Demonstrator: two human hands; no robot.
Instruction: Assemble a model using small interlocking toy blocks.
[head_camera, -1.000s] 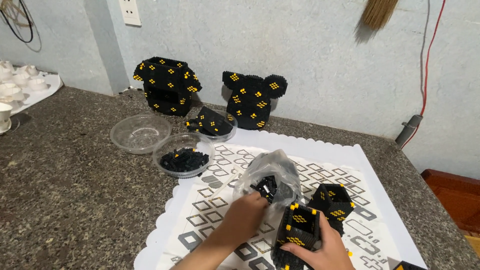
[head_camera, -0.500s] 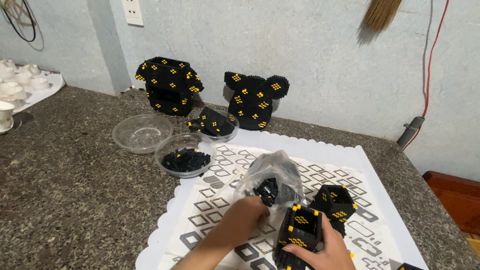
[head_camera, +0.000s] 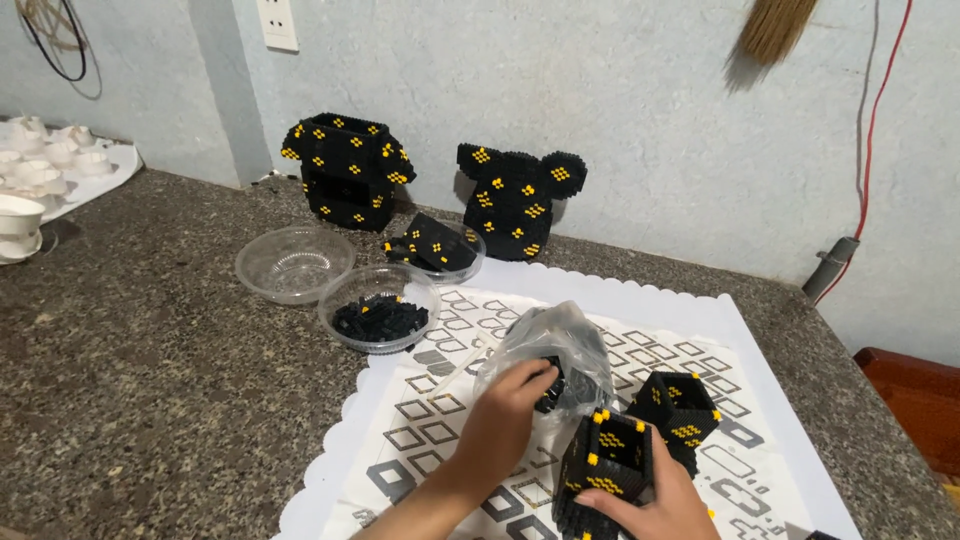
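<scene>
I'm looking down at the left hand (head_camera: 505, 420), fingers curled and pinching into the mouth of a clear plastic bag (head_camera: 555, 345) that sits on the white patterned mat (head_camera: 700, 330); small black bricks show through the plastic right at the fingertips. The right hand (head_camera: 650, 500) is low at the bottom edge, wrapped around the base of a black block-built piece with yellow studs (head_camera: 605, 465), gripping it from below with the thumb across its near face. Just beside that, to the right and touching or nearly touching it, sits a second black-and-yellow block piece (head_camera: 675, 405), tilted on the mat. Further back on the speckled stone counter (head_camera: 150, 400) I see a clear plastic bowl of loose black bricks (head_camera: 380, 310) at the mat's left corner, an empty clear bowl (head_camera: 293, 262) just beside it, and a third bowl holding a slanted black-and-yellow panel (head_camera: 435, 245). Against the pale wall stand two larger builds: a shirt-shaped torso (head_camera: 347, 170) on the left and a round-eared head (head_camera: 518, 195) to its right, well apart from the hands. White cups (head_camera: 40, 165) sit on a tray at far left.
</scene>
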